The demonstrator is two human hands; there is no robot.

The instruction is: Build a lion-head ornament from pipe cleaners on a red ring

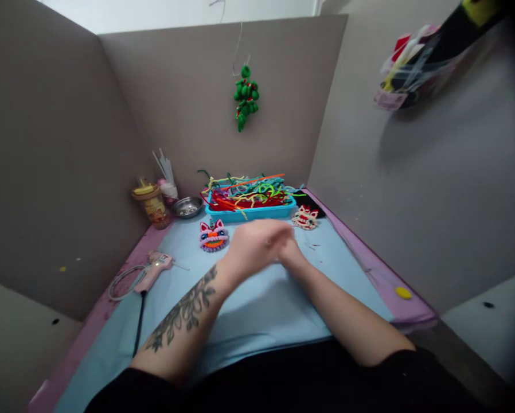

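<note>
Your left hand (252, 248) and right hand (290, 251) meet over the blue-covered table (249, 312), blurred. Grip: cannot tell, nothing visibly pinched. Pink-and-purple pipe-cleaner lion face (213, 236) lies at 10 o'clock, untouched; blue plastic tray of coloured pipe cleaners (257, 215) at 12. Judged: hand-to-hand fiddling; any pick calls for parted hands.

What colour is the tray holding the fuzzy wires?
The tray is bright blue, clearest in the head view.
</note>
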